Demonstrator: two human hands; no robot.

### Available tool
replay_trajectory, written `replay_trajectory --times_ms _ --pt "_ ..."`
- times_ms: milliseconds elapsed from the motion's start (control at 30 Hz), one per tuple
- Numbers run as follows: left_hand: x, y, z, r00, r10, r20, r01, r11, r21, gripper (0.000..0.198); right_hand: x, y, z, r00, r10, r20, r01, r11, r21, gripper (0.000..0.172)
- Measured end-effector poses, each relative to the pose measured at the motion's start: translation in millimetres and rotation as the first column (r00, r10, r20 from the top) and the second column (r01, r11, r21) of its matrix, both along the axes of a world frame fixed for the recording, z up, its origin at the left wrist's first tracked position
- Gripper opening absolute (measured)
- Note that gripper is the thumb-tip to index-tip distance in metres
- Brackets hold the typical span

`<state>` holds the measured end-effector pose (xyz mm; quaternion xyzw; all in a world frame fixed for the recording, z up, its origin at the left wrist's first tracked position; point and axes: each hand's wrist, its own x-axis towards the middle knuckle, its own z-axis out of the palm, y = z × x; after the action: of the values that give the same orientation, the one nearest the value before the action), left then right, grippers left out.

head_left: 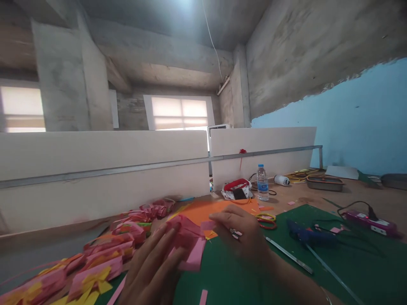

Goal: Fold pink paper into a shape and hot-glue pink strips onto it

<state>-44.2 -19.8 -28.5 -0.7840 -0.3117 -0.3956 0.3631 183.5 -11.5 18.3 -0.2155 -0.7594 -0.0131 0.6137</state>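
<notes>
A folded pink paper piece stands over the green mat at the centre. My left hand is on its left side, fingers against the paper. My right hand pinches a small pink paper strip between thumb and forefinger, at the right edge of the folded piece. Orange paper lies behind both hands. To the left is a row of pink paper pieces with yellow bows.
Right of my right hand are red and yellow scissors, a silver pen-like stick, a blurred blue glue gun and a purple power strip. Farther back stand a water bottle and a red-and-white bag.
</notes>
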Motion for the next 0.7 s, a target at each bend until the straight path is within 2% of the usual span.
replay_trajectory --times_ms 100,433,500,633,700 --pt "0 -1 -0.8 1.0 -0.013 0.017 0.014 1.0 -0.011 0.044 -1 0 -0.6 1.0 0.023 -0.003 -0.023 1.0 -0.008 0.015" --pt "0 -3 1.8 1.0 -0.02 0.009 0.02 1.0 0.016 0.049 -4 3 -5.0 0.995 -0.08 0.059 0.074 0.993 0.087 0.015" --pt "2 -4 2.0 0.999 -0.039 0.009 0.039 0.999 0.016 0.05 -5 2 -5.2 0.993 -0.095 0.075 0.09 0.994 0.062 0.015" --pt "9 -10 0.9 0.996 -0.054 0.076 0.051 0.998 0.039 0.037 -7 1 -4.6 0.989 -0.1 0.111 0.104 0.994 -0.025 0.012" --pt "13 -12 -0.5 0.992 -0.075 0.103 0.07 0.997 0.043 0.046 -7 1 -3.4 0.989 -0.083 0.121 0.097 0.988 -0.116 0.011"
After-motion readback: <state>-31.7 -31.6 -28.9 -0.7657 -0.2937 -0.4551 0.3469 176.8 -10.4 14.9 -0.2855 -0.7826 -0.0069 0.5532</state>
